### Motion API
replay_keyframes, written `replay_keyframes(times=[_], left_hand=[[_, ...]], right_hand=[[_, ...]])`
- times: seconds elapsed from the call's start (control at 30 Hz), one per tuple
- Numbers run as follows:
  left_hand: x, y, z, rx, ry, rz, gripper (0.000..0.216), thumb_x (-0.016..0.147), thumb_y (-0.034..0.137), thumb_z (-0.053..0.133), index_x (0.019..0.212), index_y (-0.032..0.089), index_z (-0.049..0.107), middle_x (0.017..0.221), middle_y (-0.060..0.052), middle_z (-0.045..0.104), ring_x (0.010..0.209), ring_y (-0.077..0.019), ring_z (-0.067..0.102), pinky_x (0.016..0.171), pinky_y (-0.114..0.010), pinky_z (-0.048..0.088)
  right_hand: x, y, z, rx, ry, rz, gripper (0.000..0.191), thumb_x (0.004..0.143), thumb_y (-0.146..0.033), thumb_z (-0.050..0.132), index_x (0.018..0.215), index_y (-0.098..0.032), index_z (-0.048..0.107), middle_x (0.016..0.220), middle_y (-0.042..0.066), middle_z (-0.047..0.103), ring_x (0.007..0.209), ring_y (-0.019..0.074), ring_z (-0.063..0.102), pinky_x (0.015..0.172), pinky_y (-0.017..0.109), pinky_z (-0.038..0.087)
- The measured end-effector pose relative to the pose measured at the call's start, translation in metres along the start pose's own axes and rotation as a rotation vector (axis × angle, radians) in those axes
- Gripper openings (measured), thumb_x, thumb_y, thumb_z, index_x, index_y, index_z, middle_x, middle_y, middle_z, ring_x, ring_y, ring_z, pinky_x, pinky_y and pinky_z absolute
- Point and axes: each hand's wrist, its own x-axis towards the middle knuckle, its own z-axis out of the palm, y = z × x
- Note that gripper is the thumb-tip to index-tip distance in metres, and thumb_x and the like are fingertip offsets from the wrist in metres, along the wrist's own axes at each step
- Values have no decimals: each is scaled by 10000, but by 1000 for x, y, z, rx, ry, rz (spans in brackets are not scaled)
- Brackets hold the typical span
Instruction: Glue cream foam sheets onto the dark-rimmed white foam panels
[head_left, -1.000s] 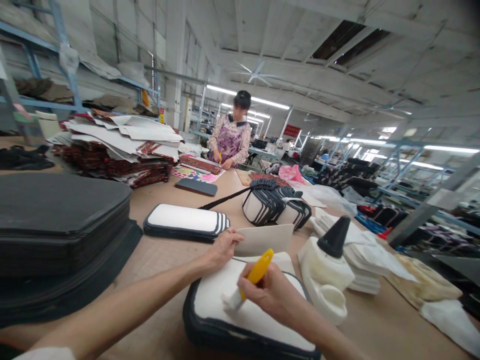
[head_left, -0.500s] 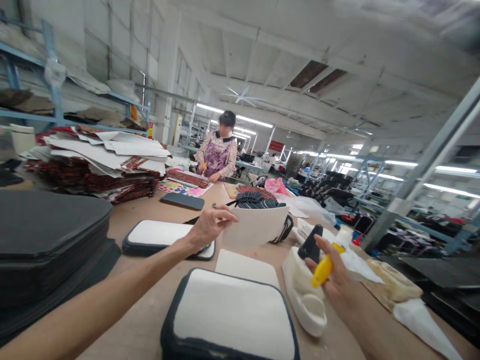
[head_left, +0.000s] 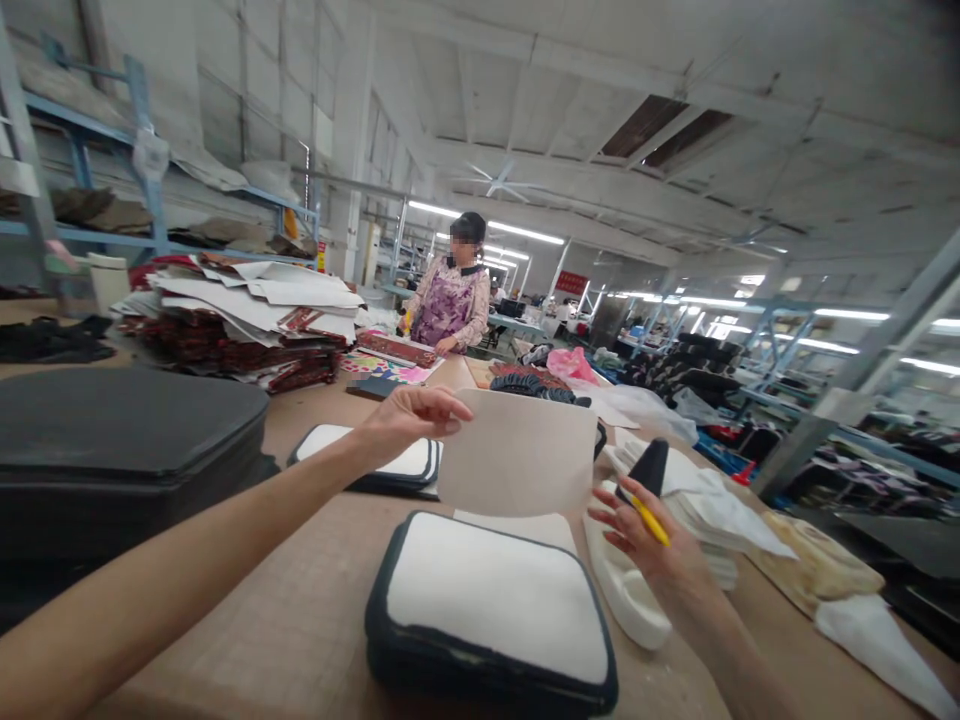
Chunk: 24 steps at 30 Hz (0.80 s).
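one beige sheet [head_left: 517, 455] is held up above the middle of the worktop [head_left: 300, 600], pinched at its upper left corner between the thumb and fingers of the left hand [head_left: 416, 410]. the rest of the sheet hangs free to the right of those fingers, stiff and smooth, with rounded lower corners. one yellow-handled tool [head_left: 651, 522] is gripped in the right hand [head_left: 645, 540], whose remaining fingers are fanned apart just below the sheet's lower right corner; whether they touch it cannot be told. two padded panels, white-faced and edged in black, are counted: the near panel [head_left: 495, 600] lies flat at the near edge, directly under the sheet, and the far panel [head_left: 375, 462] lies behind the left wrist. one white tray [head_left: 626, 600] with one black cone [head_left: 649, 465] is set just beside the right hand, next to a pile of white sheets [head_left: 712, 510]. one stack of black slabs [head_left: 112, 430] is kept at the left edge. one co-worker [head_left: 454, 300] is seen standing at the far end.
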Motion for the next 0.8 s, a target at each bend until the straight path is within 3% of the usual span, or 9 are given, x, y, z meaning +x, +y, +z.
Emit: replay_keyframes(times=[0.27,0.37,0.47,0.6,0.7,0.8], left_hand=[[-10,-5,-8,-280,-19,-116,221,543,198,804,731,127,712,766,-28,662,698,-125,596,669,-230,481],[-10,-11,-10,-296,-18,-171,223,536,192,806,731,130,714,764,-30,664,693,-124,593,672,-228,468],[-15,-22,-11,-233,14,-238,232,558,208,791,766,135,717,780,-36,666,707,-130,583,682,-234,449],[-39,-41,-7,-21,4,-336,340,603,202,735,940,159,707,906,-30,636,724,-119,535,668,-224,417],[-62,-57,2,173,-60,-374,366,609,160,660,973,155,698,896,-14,565,651,-98,469,600,-215,388],[-78,-69,10,313,-95,-396,334,646,125,568,952,150,701,839,-4,517,651,-103,461,583,-205,375]], right_hand=[[-10,-5,24,30,-10,78,674,721,-523,640,1289,-235,420,1178,57,589,953,161,609,765,250,504],[-14,-10,32,112,-21,48,659,678,-450,708,1254,-228,476,1014,11,650,834,136,627,707,226,517],[-17,-11,28,107,110,-26,741,568,-387,790,1229,-211,503,837,-14,673,763,127,632,696,204,515],[-32,7,5,-224,202,-60,773,542,-448,774,1228,-216,504,845,9,676,705,159,644,648,237,521],[-52,28,-6,-515,229,-72,674,642,-510,668,1223,-208,508,775,7,668,639,154,624,591,230,491],[-68,47,-6,-665,251,-125,602,722,-531,560,1221,-200,498,714,2,650,643,166,610,612,251,471]])
